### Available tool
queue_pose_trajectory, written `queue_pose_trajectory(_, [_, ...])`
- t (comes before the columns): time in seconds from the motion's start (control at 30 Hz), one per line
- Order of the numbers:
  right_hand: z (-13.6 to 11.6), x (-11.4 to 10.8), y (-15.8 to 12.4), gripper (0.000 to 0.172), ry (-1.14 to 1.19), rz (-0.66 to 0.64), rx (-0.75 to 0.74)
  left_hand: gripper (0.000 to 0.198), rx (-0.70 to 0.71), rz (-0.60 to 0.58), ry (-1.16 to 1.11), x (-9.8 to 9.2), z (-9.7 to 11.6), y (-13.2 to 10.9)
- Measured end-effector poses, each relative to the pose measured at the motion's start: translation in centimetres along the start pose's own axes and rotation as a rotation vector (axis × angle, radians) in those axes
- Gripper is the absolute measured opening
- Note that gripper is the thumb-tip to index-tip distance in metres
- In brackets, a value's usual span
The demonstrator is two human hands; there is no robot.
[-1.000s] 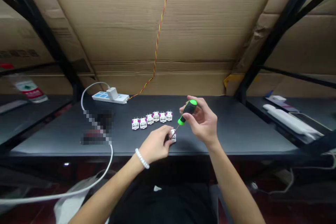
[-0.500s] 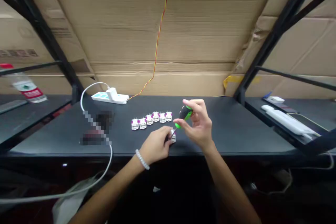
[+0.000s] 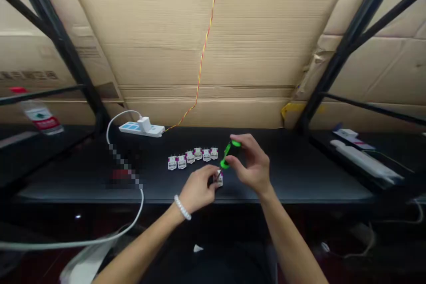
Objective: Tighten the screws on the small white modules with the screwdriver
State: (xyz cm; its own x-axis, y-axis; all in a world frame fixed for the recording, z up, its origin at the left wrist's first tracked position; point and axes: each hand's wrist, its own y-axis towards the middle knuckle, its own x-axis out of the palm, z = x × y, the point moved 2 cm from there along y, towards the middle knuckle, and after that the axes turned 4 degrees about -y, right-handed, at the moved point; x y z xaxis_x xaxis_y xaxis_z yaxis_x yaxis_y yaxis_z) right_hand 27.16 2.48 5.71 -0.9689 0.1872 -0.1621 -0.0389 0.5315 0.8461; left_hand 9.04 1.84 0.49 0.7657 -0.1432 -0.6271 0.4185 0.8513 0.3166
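Note:
My left hand (image 3: 199,187) pinches a small white and purple part (image 3: 219,179) against the black tabletop (image 3: 299,173). My right hand (image 3: 251,164) is wrapped round a screwdriver with a black and green handle (image 3: 229,154). Its tip points down into the held part. Just behind the hands, a curved row of several matching white and purple parts (image 3: 193,158) stands on the table.
A white power strip (image 3: 141,129) with a plugged-in charger lies at the back left, its white cable (image 3: 133,217) trailing off the front edge. A twisted red-yellow wire (image 3: 203,57) hangs down the cardboard wall. White items (image 3: 362,159) lie at the right, a bottle (image 3: 38,113) at the left.
My right hand has moved left and lower, tilting the screwdriver more upright over the held part. The left hand stays on the part. The camera has tipped slightly.

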Motion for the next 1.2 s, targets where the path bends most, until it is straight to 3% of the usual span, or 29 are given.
queue_pose_trajectory(0.17, [-0.34, 0.45, -0.18, 0.042, 0.232, -0.122, 0.101, 0.021, -0.044, 0.004, -0.005, -0.02, 0.09, 0.12])
queue_pose_trajectory(0.4, [-0.32, 0.43, 0.05, 0.042, -0.013, -0.041, -0.017, 0.020, -0.045, 0.017, 0.009, 0.21, -0.17, 0.29])
queue_pose_trajectory(0.57, [0.03, 0.76, -0.28, 0.046, 0.175, -0.171, 0.068, 0.021, -0.042, -0.010, 0.023, 0.22, -0.03, 0.49])
queue_pose_trajectory(0.63, [0.28, 0.83, -0.26, 0.045, 0.187, -0.142, 0.081, 0.022, -0.050, -0.014, 0.037, 0.23, -0.03, 0.55])
queue_pose_trajectory(0.77, [0.51, 0.59, 0.01, 0.043, -0.009, -0.024, 0.008, 0.024, -0.065, -0.017, 0.054, 0.22, -0.10, 0.63])
queue_pose_trajectory(0.83, [0.46, 0.50, 0.06, 0.044, -0.040, -0.042, -0.012, 0.023, -0.062, -0.023, 0.048, 0.20, -0.11, 0.67])
queue_pose_trajectory(0.97, [0.33, 0.59, -0.05, 0.043, 0.148, -0.147, 0.040, 0.024, -0.052, -0.027, 0.031, 0.18, -0.11, 0.72])
queue_pose_trajectory(1.07, [0.39, 0.53, -0.01, 0.039, 0.156, -0.106, 0.067, 0.025, -0.048, -0.017, 0.041, 0.19, -0.14, 0.77])
queue_pose_trajectory(1.2, [0.31, 0.15, 0.14, 0.041, -0.010, -0.037, -0.018, 0.024, -0.040, -0.021, 0.061, 0.10, -0.11, 0.80])
